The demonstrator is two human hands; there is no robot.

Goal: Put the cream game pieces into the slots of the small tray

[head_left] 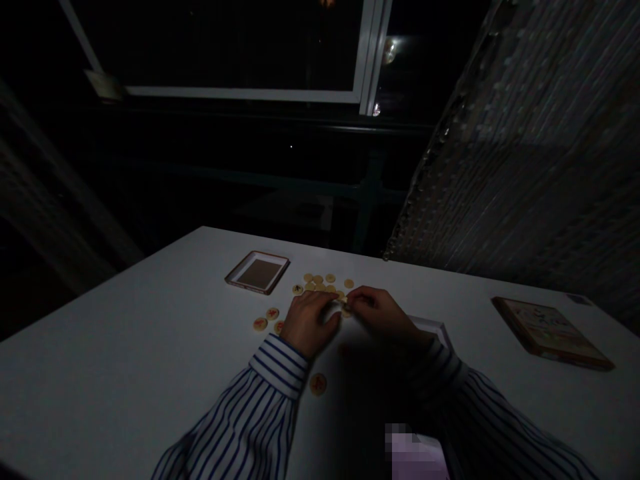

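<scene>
Round wooden xiangqi pieces (319, 280) lie grouped face down beyond my hands, and one near the left of the group shows a dark character. My left hand (311, 321) rests low over the near side of this group, its fingers stretched forward and its thumb apart. Opposite it, my right hand (379, 315) is bent with fingertips pinched at the edge of a piece (346, 310) between the two hands. Red-marked pieces (260, 324) lie face up left of my left hand. Another red-marked piece (319, 384) sits nearer me, by the left cuff.
A shallow open box part (239, 285) stands at the back left of the white table (150, 347). Another pale-rimmed tray (440, 328) is partly hidden behind my right wrist. A box lid with a picture (553, 330) lies far right, beneath a bead curtain (520, 167).
</scene>
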